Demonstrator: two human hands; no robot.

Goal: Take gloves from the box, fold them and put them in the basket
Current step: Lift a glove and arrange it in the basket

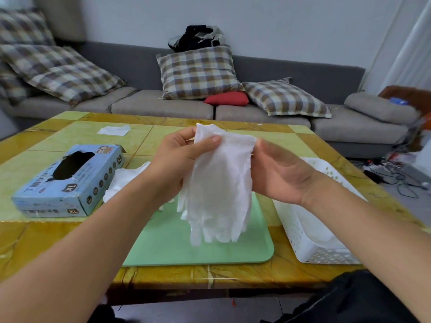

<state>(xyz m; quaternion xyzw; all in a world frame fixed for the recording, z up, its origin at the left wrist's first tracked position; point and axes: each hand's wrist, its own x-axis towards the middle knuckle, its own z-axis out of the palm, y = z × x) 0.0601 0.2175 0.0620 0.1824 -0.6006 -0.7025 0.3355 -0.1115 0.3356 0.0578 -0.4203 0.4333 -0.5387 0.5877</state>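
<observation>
Forearms extend over the table [70, 241]. Left hand [177, 157] pinches the cuff of the white gloves [219, 183], which hang fingers-down above the green mat [186, 248]. Right hand [277, 173], fingers straight, touches the cuff's right edge. Box [67, 183] lies left, basket [310, 229] right.

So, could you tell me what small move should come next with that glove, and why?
Probably lower the glove onto the green mat to fold it. It hangs unfolded, fingers down, pinched at the cuff by the left hand, the right hand at its edge, above the mat.
</observation>
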